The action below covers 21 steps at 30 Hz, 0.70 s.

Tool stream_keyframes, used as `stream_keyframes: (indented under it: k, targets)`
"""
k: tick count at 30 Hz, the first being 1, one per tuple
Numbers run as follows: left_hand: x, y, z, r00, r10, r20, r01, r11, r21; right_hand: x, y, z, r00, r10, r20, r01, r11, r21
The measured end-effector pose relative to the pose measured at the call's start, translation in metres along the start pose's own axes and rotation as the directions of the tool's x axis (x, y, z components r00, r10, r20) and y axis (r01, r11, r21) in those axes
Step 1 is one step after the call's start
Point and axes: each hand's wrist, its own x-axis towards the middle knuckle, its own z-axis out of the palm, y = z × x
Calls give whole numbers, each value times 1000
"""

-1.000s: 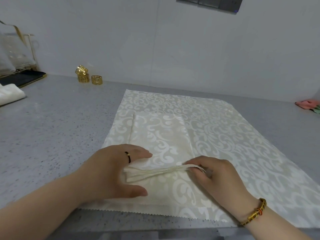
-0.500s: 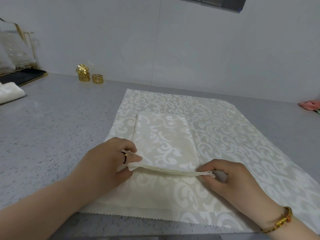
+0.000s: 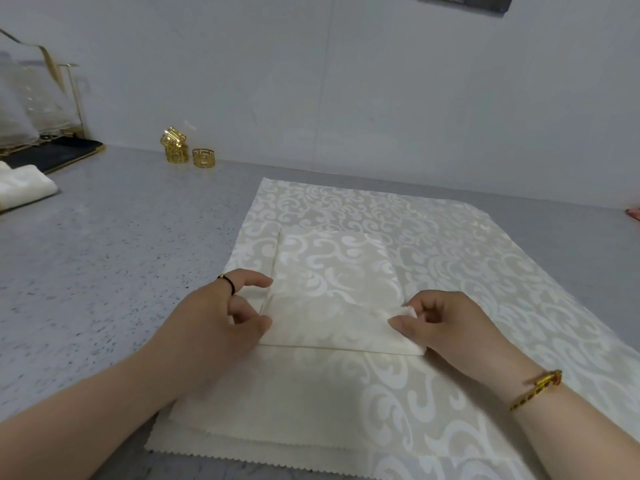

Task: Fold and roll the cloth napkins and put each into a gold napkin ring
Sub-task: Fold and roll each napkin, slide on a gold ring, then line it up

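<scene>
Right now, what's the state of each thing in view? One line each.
folded napkin, lies on the patterned cloth, near end turned over, not yet in a ring
left hand, pinches the napkin's left edge
right hand, pinches the napkin's right corner
stacked gold rings, empty, top one tilted
single gold ring, empty, upright
patterned cloth, spread flat on the counter
white cloth, folded, far left
</scene>
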Motion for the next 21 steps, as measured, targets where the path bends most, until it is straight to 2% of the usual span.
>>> stream_keyframes:
  k: [4, 8, 10, 12, 14, 18, 21]
  targets:
    - [1, 1, 4, 999, 37, -22, -37, 999, 7, 0, 5, 14, 988, -81, -135, 62, 989, -133]
    - [2, 4, 5, 990, 143, -5, -140, 977, 163, -1, 3, 18, 981, -113, -157, 78, 974, -211]
    - [4, 3, 3, 973, 230, 25, -220, 886, 407, -2, 0, 18, 976, -141, -165, 94, 959, -266]
    - [5, 0, 2, 922, 382, 64, -354, 766, 537, -2, 0, 16, 968, -183, -171, 125, 944, -305]
    - [7, -1, 5, 870, 470, 150, -472, 705, 530, -2, 1, 14, 954, -242, -178, 173, 927, -332]
    - [10, 5, 5, 801, 510, 314, -596, 624, 506, 3, 11, 14, 837, -524, -159, 393, 777, -492]
    - [7, 3, 2, 827, 446, 343, -562, 642, 521, 5, 17, 9, 810, -580, -86, 469, 729, -499]
